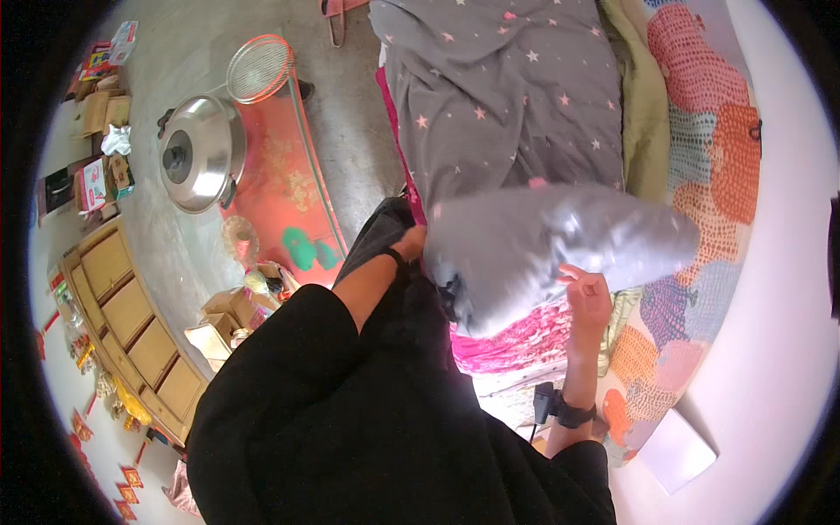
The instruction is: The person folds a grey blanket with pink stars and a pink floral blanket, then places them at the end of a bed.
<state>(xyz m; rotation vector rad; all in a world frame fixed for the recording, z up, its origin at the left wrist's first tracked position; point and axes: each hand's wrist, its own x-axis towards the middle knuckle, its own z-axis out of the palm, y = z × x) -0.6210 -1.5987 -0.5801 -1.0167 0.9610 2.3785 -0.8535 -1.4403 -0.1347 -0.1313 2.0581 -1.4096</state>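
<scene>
A grey quilt [516,105] with pale pink and white stars lies over the bed. Its near part, a lighter grey fold [499,254], is raised and smeared by motion. At the left side of this fold, my left hand [409,242] has its fingers closed at the cloth's edge, the fingertips partly hidden. My right hand [588,296] is over the fold's near side, two fingers stretched toward the cloth and the others curled. Nothing shows in its grasp. Bright pink patterned bedding [516,339] shows beneath the fold.
A patchwork-patterned cloth [691,175] runs along the wall at the right. To the left stand a red low table [276,166], a large lidded steel pan [201,153] and a racket [260,68]. Cardboard boxes [232,308] and a wooden cabinet [131,315] are further left.
</scene>
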